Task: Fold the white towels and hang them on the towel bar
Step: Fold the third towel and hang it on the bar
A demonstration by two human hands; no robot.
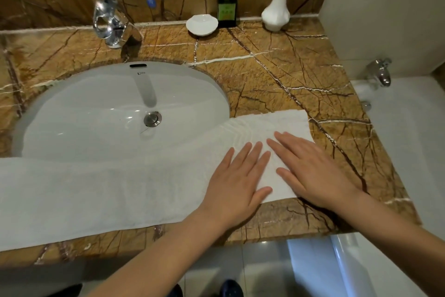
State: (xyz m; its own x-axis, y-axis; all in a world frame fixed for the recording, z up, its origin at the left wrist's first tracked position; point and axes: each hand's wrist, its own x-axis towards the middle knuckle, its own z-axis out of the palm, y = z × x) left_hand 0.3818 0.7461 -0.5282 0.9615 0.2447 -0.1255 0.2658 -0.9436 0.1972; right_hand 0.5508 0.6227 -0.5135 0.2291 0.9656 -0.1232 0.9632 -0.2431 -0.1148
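A long white towel point(101, 190) lies flat along the front of the brown marble counter point(277, 75), running from the left edge to right of the sink and covering the basin's front rim. My left hand point(237, 181) rests flat on the towel near its right end, fingers straight and spread. Beside it my right hand point(310, 171) presses flat on the same end, fingers pointing up and left. No towel bar is in view.
The white sink basin point(96, 113) fills the counter's left half, with a chrome faucet point(112, 23) behind it. A white soap dish point(201, 25), a dark pump bottle point(226, 5) and a white vase point(277, 11) stand at the back. A bathtub point(409, 152) with a tap point(381, 72) lies to the right.
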